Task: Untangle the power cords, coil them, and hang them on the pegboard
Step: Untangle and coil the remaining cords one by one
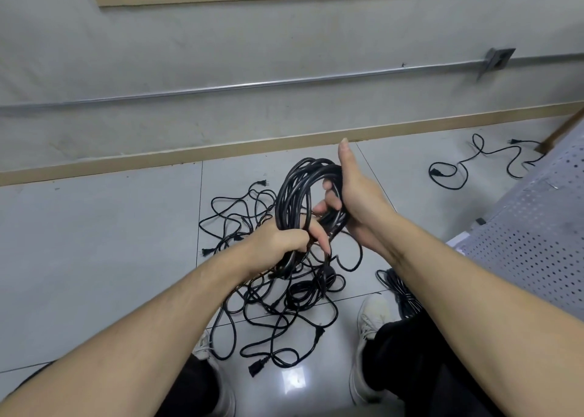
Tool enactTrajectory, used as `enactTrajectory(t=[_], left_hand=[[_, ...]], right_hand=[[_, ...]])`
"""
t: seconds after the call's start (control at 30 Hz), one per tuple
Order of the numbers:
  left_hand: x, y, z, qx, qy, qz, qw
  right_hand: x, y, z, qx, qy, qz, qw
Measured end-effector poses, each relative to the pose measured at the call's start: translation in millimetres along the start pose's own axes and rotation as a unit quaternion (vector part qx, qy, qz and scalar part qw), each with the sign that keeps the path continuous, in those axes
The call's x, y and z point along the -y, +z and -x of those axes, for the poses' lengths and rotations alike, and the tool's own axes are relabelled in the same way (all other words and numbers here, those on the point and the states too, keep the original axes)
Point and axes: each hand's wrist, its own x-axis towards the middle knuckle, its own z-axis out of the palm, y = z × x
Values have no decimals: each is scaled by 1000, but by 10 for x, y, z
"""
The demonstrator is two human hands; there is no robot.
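Observation:
A coil of black power cord (pixel 295 189) stands upright in the air between my hands. My left hand (pixel 281 243) grips its lower left part, fingers curled round the strands. My right hand (pixel 350 195) holds its right side, fingers wrapped through the loop and thumb pointing up. Beneath the coil a tangle of black cords (pixel 278 299) with several plugs lies spread on the tiled floor. Another single cord (pixel 467 167) lies loose on the floor at the right, near the wall. A small bundled cord (pixel 399 290) rests by my right foot.
A grey perforated metal panel (pixel 537 227) stands at the right edge. The wall with a metal conduit (pixel 252 85) and a tan skirting board (pixel 189 156) runs across the back. My two white shoes (pixel 373 318) stand beside the tangle.

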Motion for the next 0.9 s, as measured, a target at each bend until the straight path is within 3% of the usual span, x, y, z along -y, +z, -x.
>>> enactTrajectory(t=[0.17,0.33,0.5,0.57,0.7,0.77,0.9], left_hand=[[-9,-3,12,92,-37,153,983],[30,-25,-36,114,-83,217,966],[5,-36,-85,-17,-69,238,969],[-65,-38,-93,-84,-45,292,952],[-86,-196,-126,-206,22,357,911],[-59,-248,-144,-253,48,366,894],[-36,-213,-130,-300,72,303,902]], right_hand=[[37,-10,10,48,64,-46,996],[4,15,-23,58,76,-60,994],[-40,2,-66,127,39,-65,989],[-82,24,-82,156,34,-30,987],[-222,57,-33,185,41,158,969],[-282,76,14,195,90,253,943],[-300,104,63,236,241,233,912]])
